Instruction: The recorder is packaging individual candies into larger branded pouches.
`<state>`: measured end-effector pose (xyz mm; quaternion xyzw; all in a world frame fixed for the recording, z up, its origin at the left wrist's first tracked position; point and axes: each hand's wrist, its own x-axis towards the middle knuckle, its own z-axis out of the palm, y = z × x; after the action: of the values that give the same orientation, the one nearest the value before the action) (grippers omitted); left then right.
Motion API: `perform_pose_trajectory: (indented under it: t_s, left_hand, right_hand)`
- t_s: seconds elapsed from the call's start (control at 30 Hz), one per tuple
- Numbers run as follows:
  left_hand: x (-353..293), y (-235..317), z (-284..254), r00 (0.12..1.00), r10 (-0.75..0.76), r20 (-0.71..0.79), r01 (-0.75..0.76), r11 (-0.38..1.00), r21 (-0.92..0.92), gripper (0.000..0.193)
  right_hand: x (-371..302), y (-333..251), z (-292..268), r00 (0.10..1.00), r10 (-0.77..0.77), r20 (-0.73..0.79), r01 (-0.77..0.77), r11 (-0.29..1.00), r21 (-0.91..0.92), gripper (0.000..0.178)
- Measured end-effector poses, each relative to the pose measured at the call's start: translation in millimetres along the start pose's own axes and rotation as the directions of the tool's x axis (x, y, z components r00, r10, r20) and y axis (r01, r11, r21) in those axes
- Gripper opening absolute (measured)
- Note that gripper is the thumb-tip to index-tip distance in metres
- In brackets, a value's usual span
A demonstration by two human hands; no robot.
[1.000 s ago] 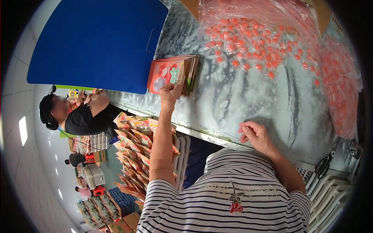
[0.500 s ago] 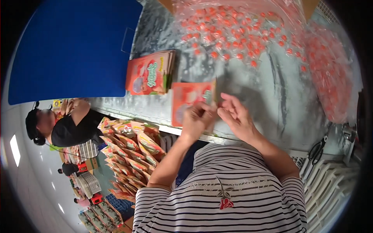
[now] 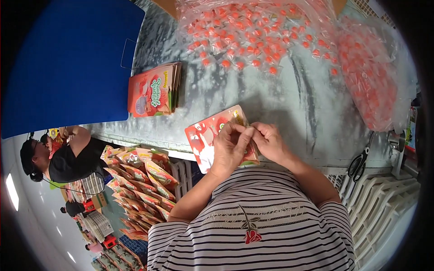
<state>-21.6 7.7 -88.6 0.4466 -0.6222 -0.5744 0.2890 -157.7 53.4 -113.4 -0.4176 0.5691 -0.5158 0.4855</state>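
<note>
A flat red candy pouch [image 3: 203, 137] lies tilted at the table's near edge, under my hands. My left hand [image 3: 229, 149] closes over its right part, thumb and fingertips pinching at the pouch's end. My right hand [image 3: 270, 143] pinches the same end from the right, its fingertips meeting those of the left. The pinched edge itself is mostly hidden by my fingers. To the upper left, a stack of matching pouches [image 3: 151, 92] lies on the table. Wrapped red candies [image 3: 239, 49] are spread over the table's far side.
A large blue bin or panel [image 3: 68, 63] fills the upper left. Filled pouches [image 3: 140, 180] stand in rows below the table at left. A clear bag of candies [image 3: 368, 81], scissors [image 3: 358, 166] and white crates [image 3: 379, 203] are at right. A co-worker [image 3: 68, 156] sits at far left.
The pouch has turned, its right end tipping upward, and sits nearer to me. My right hand, apart from the left before with fingers loose, has closed in a pinch at the pouch's end.
</note>
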Motion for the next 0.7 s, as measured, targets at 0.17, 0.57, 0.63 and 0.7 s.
perform_pose_trajectory:
  t_s: [0.17, 0.57, 0.63, 0.7]
  left_hand:
    - [5, 19, -4, 0.994, -0.095, 0.061, 0.088, 0.990, 0.114, 0.019]
    - [1, 17, -6, 0.999, -0.033, 0.029, 0.034, 0.999, -0.039, 0.021]
    - [3, 19, -7, 0.998, 0.024, 0.054, -0.024, 1.000, 0.007, 0.020]
    - [3, 11, -10, 0.998, 0.003, 0.065, -0.002, 1.000, -0.007, 0.020]
  right_hand:
    - [-3, 2, -1, 0.992, -0.127, -0.019, 0.120, 0.974, -0.194, 0.018]
    - [14, 7, -17, 0.978, -0.191, -0.085, 0.163, 0.950, -0.267, 0.019]
    - [10, 2, -14, 0.996, -0.090, -0.007, 0.083, 0.940, -0.331, 0.011]
    - [5, -3, -6, 0.997, -0.052, 0.052, 0.063, 0.974, -0.220, 0.011]
